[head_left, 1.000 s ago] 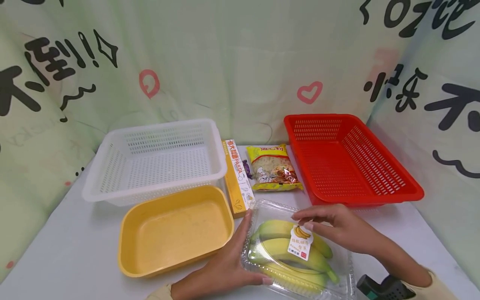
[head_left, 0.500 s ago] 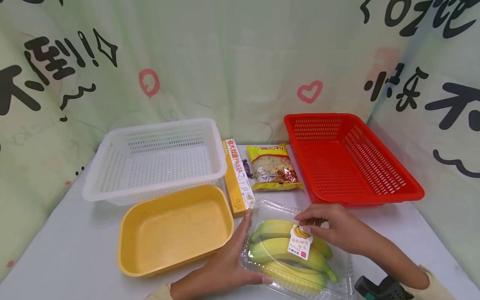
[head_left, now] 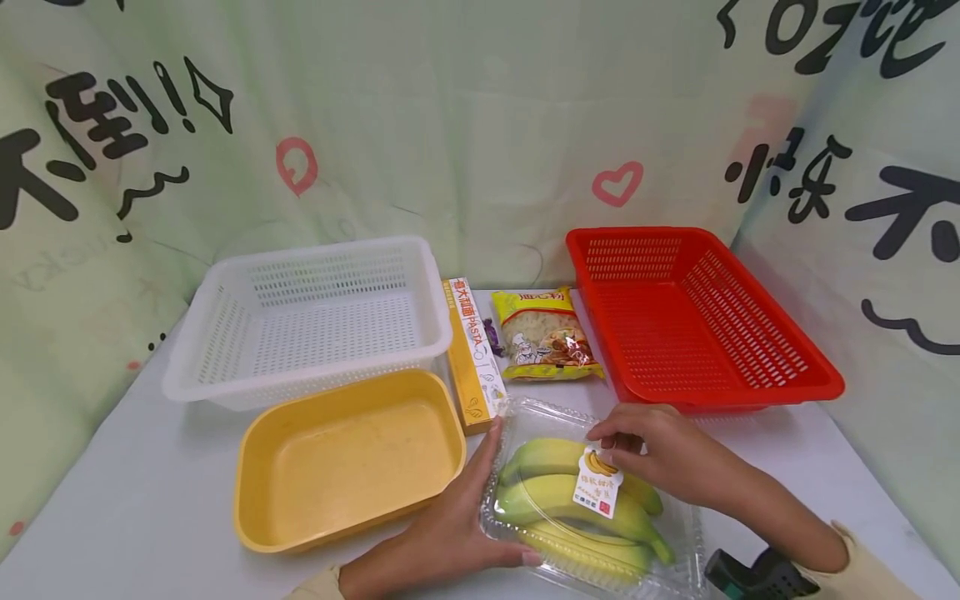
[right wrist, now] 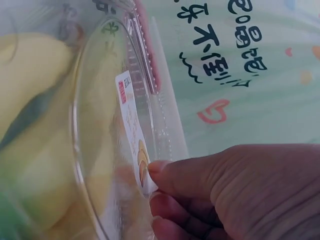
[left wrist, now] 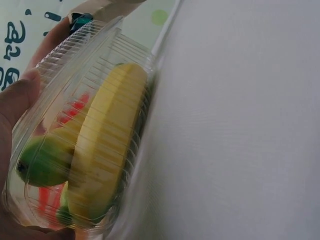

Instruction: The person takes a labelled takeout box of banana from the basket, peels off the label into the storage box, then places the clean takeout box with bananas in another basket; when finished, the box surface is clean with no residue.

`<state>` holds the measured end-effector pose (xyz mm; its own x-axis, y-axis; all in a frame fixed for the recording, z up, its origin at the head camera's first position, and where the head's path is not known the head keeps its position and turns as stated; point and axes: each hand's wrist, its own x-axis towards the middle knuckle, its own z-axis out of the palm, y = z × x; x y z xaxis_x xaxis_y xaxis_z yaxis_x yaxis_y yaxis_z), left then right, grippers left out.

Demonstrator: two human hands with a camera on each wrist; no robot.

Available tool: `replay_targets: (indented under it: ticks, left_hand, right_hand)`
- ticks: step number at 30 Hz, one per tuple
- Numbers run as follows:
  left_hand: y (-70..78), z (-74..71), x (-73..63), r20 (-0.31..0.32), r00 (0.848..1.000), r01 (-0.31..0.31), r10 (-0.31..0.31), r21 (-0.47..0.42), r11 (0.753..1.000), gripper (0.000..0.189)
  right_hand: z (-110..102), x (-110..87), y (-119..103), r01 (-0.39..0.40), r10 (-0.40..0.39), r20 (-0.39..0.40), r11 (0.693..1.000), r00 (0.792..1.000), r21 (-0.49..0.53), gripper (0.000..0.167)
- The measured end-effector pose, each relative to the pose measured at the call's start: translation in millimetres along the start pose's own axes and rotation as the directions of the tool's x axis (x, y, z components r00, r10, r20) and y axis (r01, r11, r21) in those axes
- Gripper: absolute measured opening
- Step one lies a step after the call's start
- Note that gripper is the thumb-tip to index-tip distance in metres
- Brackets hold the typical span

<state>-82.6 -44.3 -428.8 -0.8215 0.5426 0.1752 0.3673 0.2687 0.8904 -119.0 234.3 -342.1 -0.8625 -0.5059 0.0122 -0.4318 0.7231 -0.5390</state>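
A clear plastic clamshell box (head_left: 686, 550) holding several yellow-green bananas (head_left: 551, 496) sits at the front of the table. My left hand (head_left: 450, 529) grips its left side, thumb at the near edge and fingers stretched along the far-left edge. The left wrist view has the box's ribbed wall (left wrist: 125, 45) close by, with a banana (left wrist: 107, 135) behind it. On the lid is a white sticker label (head_left: 597, 483) with a banana picture. My right hand (head_left: 667, 454) pinches the label's upper end; in the right wrist view the thumb covers the label's (right wrist: 131, 120) tip.
A yellow tub (head_left: 352, 467) stands left of the box, with a white basket (head_left: 315, 375) behind it. A pasta box (head_left: 476, 358), a small purple packet (head_left: 492, 337) and a yellow noodle bag (head_left: 551, 337) lie beyond. The red basket (head_left: 693, 333) is at the back right.
My right fingertips have drawn together from a looser pose and come onto the label's upper end. The left hand and the banana box stay in place.
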Motion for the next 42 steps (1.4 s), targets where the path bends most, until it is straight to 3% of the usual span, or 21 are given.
replay_targets:
  ticks: [10, 16, 23, 30, 37, 42]
  left_hand:
    - [0.2, 0.7, 0.4, -0.013, 1.0, -0.007, 0.006, -0.024, 1.0, 0.13]
    - [-1.1, 1.8, 0.9, -0.027, 0.999, -0.031, 0.03, -0.02, 0.999, 0.13]
    - [0.2, 1.9, -0.2, -0.015, 1.0, -0.018, 0.017, -0.029, 0.999, 0.126]
    - [0.3, 2.4, -1.1, -0.019, 1.0, -0.012, 0.011, -0.014, 1.0, 0.127]
    - [0.4, 3.2, -0.5, -0.028, 0.999, -0.02, 0.02, -0.009, 1.0, 0.128]
    - [1.3, 2.6, -1.1, -0.02, 1.0, -0.01, 0.009, -0.014, 1.0, 0.127]
  right_hand:
    - [3.7, 4.0, -5.6, -0.016, 0.014, -0.034, 0.998, 0.999, -0.067, 0.017]
    - [4.1, 3.1, -8.0, -0.08, 0.078, -0.069, 0.996, 0.995, -0.032, 0.017]
    - [2.3, 1.3, -11.7, -0.145, 0.144, -0.089, 0.989, 0.986, -0.006, 0.014]
    - [0.7, -0.8, -12.1, -0.127, 0.128, -0.131, 0.992, 0.983, 0.014, 0.012]
    - [0.5, 1.0, -11.4, -0.152, 0.155, -0.045, 0.987, 0.987, 0.054, 0.032]
    - [1.5, 1.4, -11.2, -0.146, 0.146, -0.013, 0.989, 0.989, 0.026, 0.02]
